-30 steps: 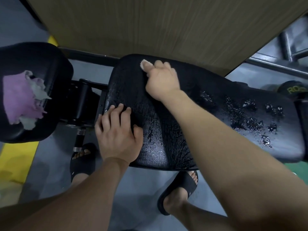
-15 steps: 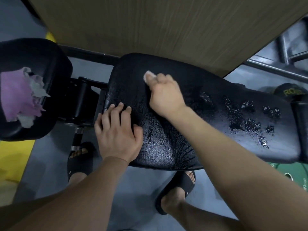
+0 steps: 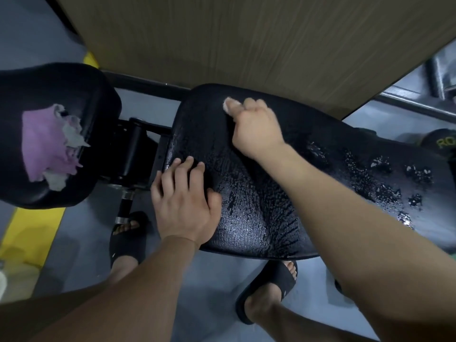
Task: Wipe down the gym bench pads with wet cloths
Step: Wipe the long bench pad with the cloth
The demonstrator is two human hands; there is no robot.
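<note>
While the left hand [image 3: 183,201] lies flat on the wet black pad [image 3: 246,218] | the right hand [image 3: 256,129] grips a white cloth [image 3: 225,106] on it.

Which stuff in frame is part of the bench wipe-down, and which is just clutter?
Job: right hand gripping white cloth; left hand flat on wet back pad; seat pad with purple cloth on it.
Lying about: weight plate; yellow floor stripe; wood panel; sandals.
</note>
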